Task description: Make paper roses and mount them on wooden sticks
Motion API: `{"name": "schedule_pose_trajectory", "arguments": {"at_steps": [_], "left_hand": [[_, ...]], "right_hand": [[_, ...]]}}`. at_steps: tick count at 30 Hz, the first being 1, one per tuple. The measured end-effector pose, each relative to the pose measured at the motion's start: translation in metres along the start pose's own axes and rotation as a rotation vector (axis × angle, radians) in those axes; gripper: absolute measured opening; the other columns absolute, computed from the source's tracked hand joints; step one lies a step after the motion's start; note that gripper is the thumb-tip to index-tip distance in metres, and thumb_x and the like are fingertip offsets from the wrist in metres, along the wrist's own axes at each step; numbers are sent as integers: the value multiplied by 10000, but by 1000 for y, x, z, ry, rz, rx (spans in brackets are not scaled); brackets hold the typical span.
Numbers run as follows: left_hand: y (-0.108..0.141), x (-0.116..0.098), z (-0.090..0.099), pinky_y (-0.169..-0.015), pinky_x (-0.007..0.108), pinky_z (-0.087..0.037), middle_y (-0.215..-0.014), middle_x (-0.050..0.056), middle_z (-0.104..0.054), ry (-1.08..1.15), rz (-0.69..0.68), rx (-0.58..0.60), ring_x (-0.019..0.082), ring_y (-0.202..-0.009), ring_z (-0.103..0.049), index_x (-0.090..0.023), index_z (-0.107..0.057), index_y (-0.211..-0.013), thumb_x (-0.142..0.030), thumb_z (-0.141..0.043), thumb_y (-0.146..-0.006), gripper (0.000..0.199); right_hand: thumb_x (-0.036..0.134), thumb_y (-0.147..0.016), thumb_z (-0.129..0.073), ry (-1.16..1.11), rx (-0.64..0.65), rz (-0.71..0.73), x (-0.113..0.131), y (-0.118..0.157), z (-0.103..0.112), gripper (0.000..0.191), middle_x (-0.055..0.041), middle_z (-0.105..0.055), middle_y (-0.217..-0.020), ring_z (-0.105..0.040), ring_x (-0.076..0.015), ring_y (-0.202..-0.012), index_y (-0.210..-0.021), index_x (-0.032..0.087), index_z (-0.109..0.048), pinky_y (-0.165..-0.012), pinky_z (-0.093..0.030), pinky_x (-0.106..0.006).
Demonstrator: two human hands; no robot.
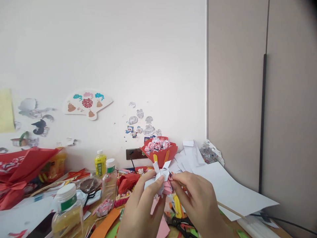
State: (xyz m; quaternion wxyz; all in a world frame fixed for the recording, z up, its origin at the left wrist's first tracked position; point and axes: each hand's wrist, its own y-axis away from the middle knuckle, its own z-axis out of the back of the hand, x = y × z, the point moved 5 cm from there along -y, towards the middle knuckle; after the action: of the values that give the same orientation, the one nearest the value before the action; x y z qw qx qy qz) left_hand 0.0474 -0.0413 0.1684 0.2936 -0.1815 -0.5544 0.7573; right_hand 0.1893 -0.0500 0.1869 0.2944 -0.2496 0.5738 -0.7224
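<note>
My left hand (146,201) is closed, with thumb and fingers pinching a folded white-and-pink paper piece (163,173) whose white strips stick up at the top. My right hand (198,195) is also closed, its thumb and forefinger pinching the right edge of the same piece. Just behind it stands a small bouquet (158,145) of red-and-white paper flowers in red wrapping. Black-handled scissors (182,223) lie below my right hand, partly covered. A sheet of pink paper (162,228) lies under my hands.
White paper sheets (230,185) and a thin wooden stick (232,210) lie at the right. Clear bottles with white caps (66,211) and a yellow bottle (100,163) stand at the left. A larger red-wrapped bouquet (22,172) is at far left. Paper scraps cover the table.
</note>
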Motion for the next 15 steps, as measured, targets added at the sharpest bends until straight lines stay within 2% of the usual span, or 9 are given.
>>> {"name": "schedule_pose_trajectory", "arguments": {"at_steps": [11,15], "left_hand": [[0,0,1,-784,279,-554,-1117,108,-598,119,31,36,213,-1046,-614,-250,-493,-1116,-146,-523,-816,319],[-1,0,0,-770,277,-556,-1117,110,-593,132,49,40,215,-1041,-616,-251,-495,-1110,-157,-525,-819,308]], "right_hand": [[174,-870,-507,-195,-54,-9,3,-8,4,108,25,-656,-642,-593,-94,-553,-815,215,-591,-524,-453,-179],[205,-899,-465,-154,-39,-10,2,-6,2,138,4,-686,-683,-622,-107,-561,-835,211,-587,-529,-466,-195]]}}
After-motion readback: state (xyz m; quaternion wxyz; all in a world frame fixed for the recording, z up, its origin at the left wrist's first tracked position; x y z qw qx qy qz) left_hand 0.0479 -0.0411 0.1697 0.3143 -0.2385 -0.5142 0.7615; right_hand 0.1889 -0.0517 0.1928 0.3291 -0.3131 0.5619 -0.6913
